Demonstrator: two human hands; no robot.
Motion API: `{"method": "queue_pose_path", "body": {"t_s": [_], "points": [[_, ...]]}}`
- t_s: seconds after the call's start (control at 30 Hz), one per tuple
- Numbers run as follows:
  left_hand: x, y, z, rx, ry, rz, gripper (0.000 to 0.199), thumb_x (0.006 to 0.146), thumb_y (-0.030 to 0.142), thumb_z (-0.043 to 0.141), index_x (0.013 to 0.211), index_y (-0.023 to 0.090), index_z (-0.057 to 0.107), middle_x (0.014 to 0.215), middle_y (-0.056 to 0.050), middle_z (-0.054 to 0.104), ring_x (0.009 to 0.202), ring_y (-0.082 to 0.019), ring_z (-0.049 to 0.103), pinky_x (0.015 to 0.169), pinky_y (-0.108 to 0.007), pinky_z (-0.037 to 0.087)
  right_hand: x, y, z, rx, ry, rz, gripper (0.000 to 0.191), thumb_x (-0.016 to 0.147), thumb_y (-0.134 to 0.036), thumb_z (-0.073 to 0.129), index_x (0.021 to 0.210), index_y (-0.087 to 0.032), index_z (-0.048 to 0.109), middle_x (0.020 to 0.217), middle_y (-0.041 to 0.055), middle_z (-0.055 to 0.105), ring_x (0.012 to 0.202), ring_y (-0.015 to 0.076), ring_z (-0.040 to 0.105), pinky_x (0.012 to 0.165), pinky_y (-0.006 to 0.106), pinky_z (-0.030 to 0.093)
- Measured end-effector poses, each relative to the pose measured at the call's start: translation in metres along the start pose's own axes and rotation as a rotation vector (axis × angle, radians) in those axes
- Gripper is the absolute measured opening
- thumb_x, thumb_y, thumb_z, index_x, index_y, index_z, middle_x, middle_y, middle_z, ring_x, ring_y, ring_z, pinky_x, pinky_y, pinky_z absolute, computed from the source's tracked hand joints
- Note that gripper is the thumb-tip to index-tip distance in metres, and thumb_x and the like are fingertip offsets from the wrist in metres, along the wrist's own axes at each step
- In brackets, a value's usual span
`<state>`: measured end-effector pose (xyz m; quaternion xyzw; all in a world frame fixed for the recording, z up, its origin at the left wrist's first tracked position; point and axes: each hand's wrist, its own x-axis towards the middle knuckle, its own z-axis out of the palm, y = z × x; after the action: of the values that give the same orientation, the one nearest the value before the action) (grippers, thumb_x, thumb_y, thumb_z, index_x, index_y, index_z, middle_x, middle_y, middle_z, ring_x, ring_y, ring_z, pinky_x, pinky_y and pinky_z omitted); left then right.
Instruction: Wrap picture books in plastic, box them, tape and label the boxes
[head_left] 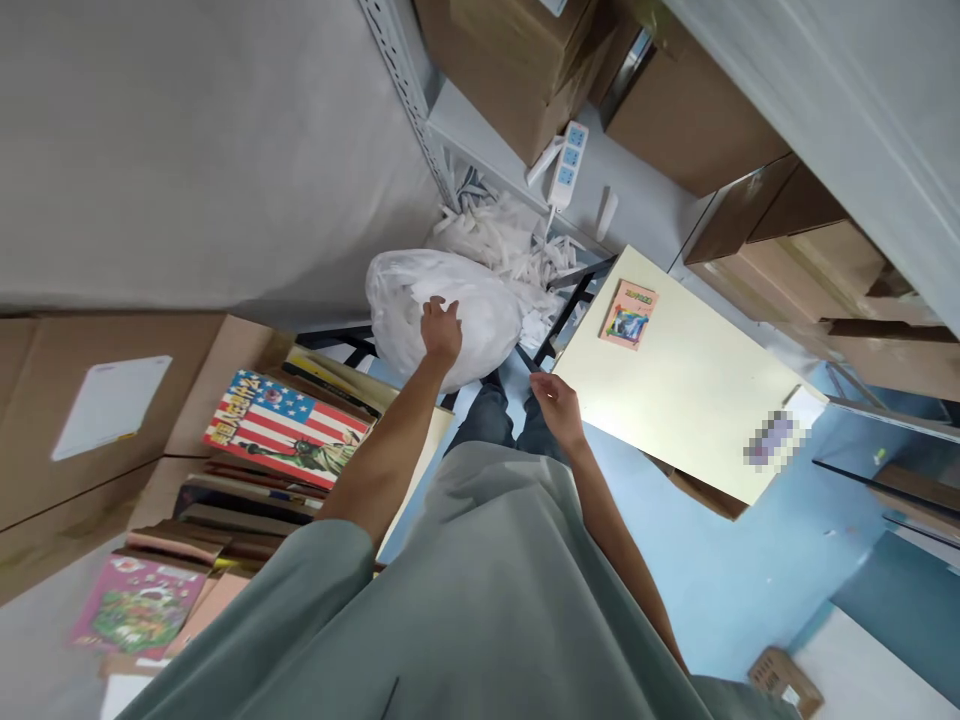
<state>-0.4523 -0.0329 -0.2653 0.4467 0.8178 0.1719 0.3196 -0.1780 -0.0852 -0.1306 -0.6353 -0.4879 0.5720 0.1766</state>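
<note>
My left hand point(441, 330) is over a large, translucent white plastic bag point(480, 335), its fingers apart and slightly bent. Whether the fingertips touch the bag, I cannot tell. Beside the near left corner of a cream tabletop point(690, 390) hangs my right hand point(556, 402), loosely curled, with nothing visible in it. A small pink booklet point(628, 314) with a colourful picture lies on that tabletop, closest to my right hand.
At left, a book with a flag cover point(285, 425) tops a row of books beside a cardboard box point(97, 400). White paper strips point(502, 235) heap behind the bag. A power strip point(568, 165) and cardboard boxes point(690, 120) occupy the shelf. A pink-purple book point(142, 605) lies lower left.
</note>
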Motion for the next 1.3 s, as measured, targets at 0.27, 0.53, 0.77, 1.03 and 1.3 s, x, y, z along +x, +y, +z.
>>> {"method": "queue_pose_path", "body": {"t_s": [0.27, 0.53, 0.77, 1.03, 1.3], "points": [[-0.011, -0.017, -0.021, -0.139, 0.185, 0.015, 0.02, 0.101, 0.016, 0.053, 0.102, 0.019, 0.072, 0.12, -0.019, 0.073, 0.127, -0.035, 0.062, 0.118, -0.052, 0.046, -0.002, -0.012, -0.007, -0.019, -0.011, -0.015, 0.036, 0.095, -0.055, 0.067, 0.112, -0.024, 0.077, 0.121, 0.0108, 0.084, 0.113, 0.0277, 0.079, 0.104, 0.044, 0.063], [-0.05, 0.001, -0.104, -0.333, 0.288, 0.084, 0.022, 0.107, 0.035, 0.062, 0.116, 0.018, 0.071, 0.117, -0.014, 0.078, 0.106, -0.024, 0.077, 0.101, -0.037, 0.061, 0.017, -0.057, 0.007, -0.081, -0.114, -0.21, 0.033, 0.1, -0.052, 0.065, 0.117, -0.026, 0.076, 0.121, 0.0085, 0.083, 0.115, 0.0264, 0.079, 0.104, 0.043, 0.065], [-0.106, 0.084, -0.194, -0.335, -0.007, 0.343, 0.037, 0.097, 0.039, 0.076, 0.132, 0.025, 0.075, 0.113, -0.005, 0.083, 0.103, -0.023, 0.08, 0.097, -0.034, 0.064, 0.026, -0.127, 0.028, -0.338, -0.073, -0.565, 0.066, 0.093, -0.04, 0.083, 0.154, -0.029, 0.063, 0.172, 0.011, 0.05, 0.164, 0.0343, 0.039, 0.133, 0.058, 0.039], [-0.12, 0.138, -0.25, -0.232, 0.233, 0.45, 0.072, 0.093, 0.045, 0.086, 0.157, 0.024, 0.059, 0.152, -0.013, 0.067, 0.149, -0.036, 0.058, 0.122, -0.052, 0.049, 0.028, -0.205, 0.016, -0.222, -0.187, -0.682, 0.041, 0.102, -0.061, 0.07, 0.098, -0.023, 0.083, 0.107, 0.0062, 0.082, 0.112, 0.0301, 0.074, 0.108, 0.045, 0.056], [-0.101, 0.161, -0.241, -0.461, 0.004, 0.369, 0.07, 0.078, 0.049, 0.095, 0.136, 0.017, 0.073, 0.128, -0.011, 0.079, 0.121, -0.034, 0.075, 0.102, -0.041, 0.061, -0.003, -0.229, -0.041, 0.189, -0.12, -0.527, 0.062, 0.088, -0.08, 0.076, 0.075, -0.019, 0.073, 0.068, -0.0033, 0.061, 0.066, 0.0136, 0.054, 0.057, 0.024, 0.041]]}}
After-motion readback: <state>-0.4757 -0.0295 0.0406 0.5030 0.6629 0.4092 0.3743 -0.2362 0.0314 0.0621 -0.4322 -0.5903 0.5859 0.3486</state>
